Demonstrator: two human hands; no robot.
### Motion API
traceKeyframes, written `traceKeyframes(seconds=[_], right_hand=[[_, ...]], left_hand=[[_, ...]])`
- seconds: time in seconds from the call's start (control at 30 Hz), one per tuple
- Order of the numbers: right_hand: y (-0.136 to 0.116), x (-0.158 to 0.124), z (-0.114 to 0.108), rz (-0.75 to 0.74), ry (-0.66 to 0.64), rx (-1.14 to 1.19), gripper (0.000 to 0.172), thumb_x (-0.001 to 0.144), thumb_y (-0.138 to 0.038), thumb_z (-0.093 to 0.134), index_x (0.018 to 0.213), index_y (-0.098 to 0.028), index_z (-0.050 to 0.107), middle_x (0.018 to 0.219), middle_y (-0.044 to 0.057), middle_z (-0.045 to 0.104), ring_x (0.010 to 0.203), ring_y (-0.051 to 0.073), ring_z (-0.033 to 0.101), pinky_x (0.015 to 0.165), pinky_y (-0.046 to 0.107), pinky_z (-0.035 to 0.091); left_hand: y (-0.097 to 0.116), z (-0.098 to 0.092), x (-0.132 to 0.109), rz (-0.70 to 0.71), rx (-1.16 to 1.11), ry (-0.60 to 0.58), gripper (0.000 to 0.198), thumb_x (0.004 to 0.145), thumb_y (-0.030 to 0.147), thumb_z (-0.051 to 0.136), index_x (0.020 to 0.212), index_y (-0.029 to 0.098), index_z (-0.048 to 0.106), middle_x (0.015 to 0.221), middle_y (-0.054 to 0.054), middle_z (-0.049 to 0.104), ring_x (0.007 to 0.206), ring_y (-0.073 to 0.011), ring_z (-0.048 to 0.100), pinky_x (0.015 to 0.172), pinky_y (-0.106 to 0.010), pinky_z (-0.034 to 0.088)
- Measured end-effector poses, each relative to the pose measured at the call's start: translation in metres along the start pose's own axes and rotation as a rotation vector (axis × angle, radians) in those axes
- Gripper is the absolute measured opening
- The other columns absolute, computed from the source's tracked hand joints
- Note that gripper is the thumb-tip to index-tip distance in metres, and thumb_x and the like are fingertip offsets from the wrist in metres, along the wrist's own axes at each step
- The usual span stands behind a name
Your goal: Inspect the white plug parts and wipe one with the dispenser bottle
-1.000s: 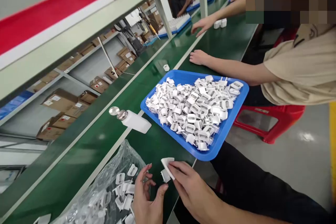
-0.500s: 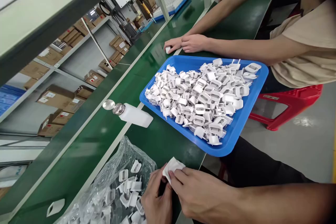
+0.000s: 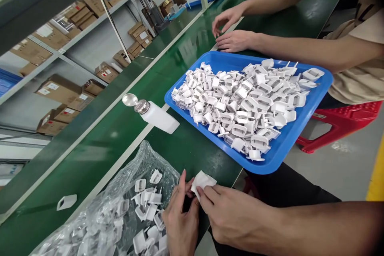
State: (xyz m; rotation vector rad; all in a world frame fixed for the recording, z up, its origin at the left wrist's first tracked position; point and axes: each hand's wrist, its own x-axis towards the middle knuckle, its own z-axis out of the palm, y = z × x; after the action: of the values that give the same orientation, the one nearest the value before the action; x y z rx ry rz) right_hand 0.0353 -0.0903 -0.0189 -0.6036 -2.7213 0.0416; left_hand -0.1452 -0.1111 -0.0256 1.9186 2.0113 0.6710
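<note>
My right hand (image 3: 234, 212) pinches a folded white wipe (image 3: 204, 180) between thumb and fingers at the front edge of the bench. Close beside it, my left hand (image 3: 181, 216) has its index finger raised and its other fingers curled in towards the wipe; whatever they grip is hidden. Left of that hand lies a clear plastic bag (image 3: 129, 176) with several white plug housings (image 3: 147, 198) in and on it. Beyond my hands, a blue tray (image 3: 255, 168) carries a heap of similar white plug housings (image 3: 240, 104), some with pins showing.
A white pump bottle (image 3: 160, 118) with a metal top lies near the pale strip on the green bench (image 3: 105, 156). One loose white housing (image 3: 67, 202) rests at the left. Across the tray are a co-worker's hands (image 3: 234, 32). A red stool (image 3: 342, 124) stands at the right.
My left index finger has lifted and straightened, while the wipe stays in my right hand. The co-worker's far hand has risen off the small white piece it was touching. The view has shifted slightly.
</note>
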Motion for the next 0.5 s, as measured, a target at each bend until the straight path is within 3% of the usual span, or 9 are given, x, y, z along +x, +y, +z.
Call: traceKeyframes(seconds=[0.17,0.37,0.5], right_hand=[[0.0098,0.0071,-0.0059,0.038,-0.03,0.006,0.016,0.091,-0.016,0.066,0.088,-0.01,0.08,0.099,0.02,0.074,0.088,0.028,0.063,0.066,0.036,0.049],[0.0042,0.0005,-0.0081,-0.016,-0.065,0.018,0.013,0.086,-0.019,0.072,0.087,-0.01,0.082,0.106,0.022,0.076,0.089,0.03,0.065,0.068,0.037,0.052],[0.0118,0.006,-0.0102,0.01,-0.078,0.017,0.015,0.089,-0.016,0.068,0.084,-0.01,0.08,0.101,0.021,0.075,0.086,0.028,0.064,0.066,0.035,0.052]], left_hand=[[-0.0058,-0.0007,-0.0005,-0.012,0.002,0.014,0.054,0.09,0.034,0.065,0.142,0.023,0.064,0.079,0.001,0.079,0.062,-0.0145,0.073,0.065,-0.022,0.059],[-0.0021,0.0002,-0.0007,-0.006,-0.019,-0.005,0.055,0.09,0.031,0.062,0.145,0.025,0.06,0.102,-0.001,0.084,0.072,-0.0133,0.076,0.067,-0.02,0.059],[-0.0038,0.0011,-0.0005,0.037,-0.032,-0.016,0.054,0.09,0.028,0.062,0.145,0.024,0.061,0.092,0.0,0.081,0.068,-0.0125,0.073,0.065,-0.019,0.057]])
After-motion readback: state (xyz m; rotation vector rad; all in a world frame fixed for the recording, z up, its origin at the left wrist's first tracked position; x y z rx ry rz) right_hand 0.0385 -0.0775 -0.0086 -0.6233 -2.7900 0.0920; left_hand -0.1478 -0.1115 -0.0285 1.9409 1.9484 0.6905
